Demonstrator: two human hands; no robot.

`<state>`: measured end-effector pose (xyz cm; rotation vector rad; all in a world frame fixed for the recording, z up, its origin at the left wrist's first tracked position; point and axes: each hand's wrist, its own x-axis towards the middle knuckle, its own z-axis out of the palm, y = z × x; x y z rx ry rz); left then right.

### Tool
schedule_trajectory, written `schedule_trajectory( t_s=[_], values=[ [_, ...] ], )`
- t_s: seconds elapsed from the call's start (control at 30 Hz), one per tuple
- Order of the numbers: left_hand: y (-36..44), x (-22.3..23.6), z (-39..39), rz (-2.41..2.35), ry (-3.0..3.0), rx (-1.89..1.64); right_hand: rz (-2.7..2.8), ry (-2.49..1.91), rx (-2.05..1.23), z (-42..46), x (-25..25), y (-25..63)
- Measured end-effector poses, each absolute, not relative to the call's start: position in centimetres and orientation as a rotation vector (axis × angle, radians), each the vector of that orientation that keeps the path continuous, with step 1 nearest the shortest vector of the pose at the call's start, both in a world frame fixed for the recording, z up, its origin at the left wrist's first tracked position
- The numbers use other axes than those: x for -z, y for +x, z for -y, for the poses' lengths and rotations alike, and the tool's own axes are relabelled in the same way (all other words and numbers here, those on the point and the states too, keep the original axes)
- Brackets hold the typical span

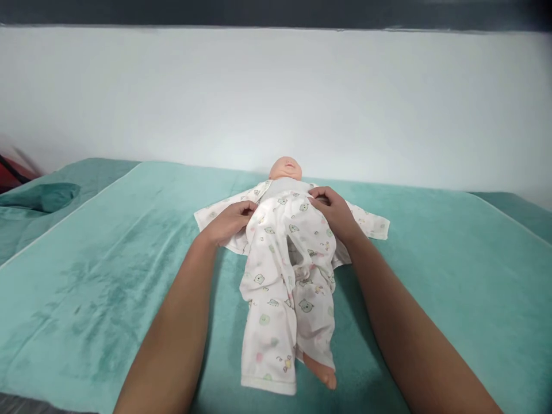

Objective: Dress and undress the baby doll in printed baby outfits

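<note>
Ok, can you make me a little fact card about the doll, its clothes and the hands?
Doll: on its back, head toward the white wall
Pants: white with small printed pictures
Top: printed too, sleeves spread out
Foot: one pokes out of a pant leg
Left hand: at the pants' waist, grip unclear
Right hand: at the waist's other side, grip unclear
Underneath: green cloth

One doll (285, 167), one pair of trousers (269, 287) and one top (373, 223) with two sleeves can be counted. Two hands are shown, one left hand (233, 221) and one right hand (336, 215). One red item (7, 175), apparently, is cut off at the left edge.
</note>
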<state>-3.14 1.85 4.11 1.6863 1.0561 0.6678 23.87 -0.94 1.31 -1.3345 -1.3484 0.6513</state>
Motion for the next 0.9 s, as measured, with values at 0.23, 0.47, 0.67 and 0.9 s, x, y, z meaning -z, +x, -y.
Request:
schedule_trajectory(
  t_s=[0.23,0.47,0.67,0.9],
  values=[
    [-0.7,-3.7,-2.0,-1.209,1.940,-1.066,1.339,-1.293,-0.572,0.5,-0.5,23.8],
    [1.9,-3.4,-5.6,-1.431,2.001,-1.085,1.126,-1.468,-0.508,-0.9,1.9,24.9],
    [0.9,-2.9,-4.4,-1.396,1.912,-1.047,1.096,-1.361,-0.544,-0.5,1.7,24.0],
    [-0.8,-3.4,-2.5,-1.256,1.627,-0.927,1.114,-1.505,-0.446,0.2,0.8,23.8]
  ],
)
